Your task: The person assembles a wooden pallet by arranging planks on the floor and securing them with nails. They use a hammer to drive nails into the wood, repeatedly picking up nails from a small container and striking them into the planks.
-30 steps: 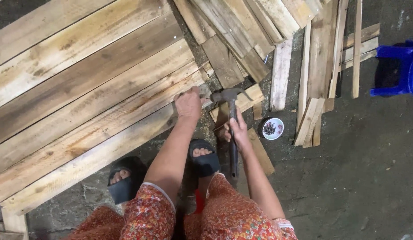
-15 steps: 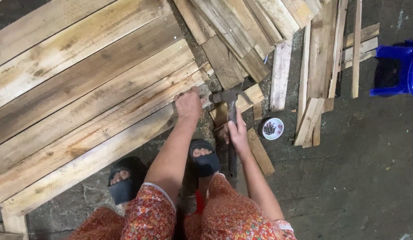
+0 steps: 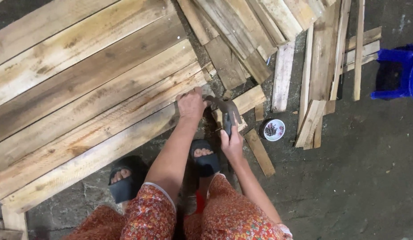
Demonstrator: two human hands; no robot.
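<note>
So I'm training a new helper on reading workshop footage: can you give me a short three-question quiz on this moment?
1. True or false: the right hand grips the handle of a hammer.
2. What does the left hand rest on?
A. the blue plastic stool
B. the end of the plank panel
C. the small round dish
3. Fill in: the small round dish sits on the floor to the ____ of the hammer, from the person's side.

Key: 1 true; 2 B; 3 right.
</note>
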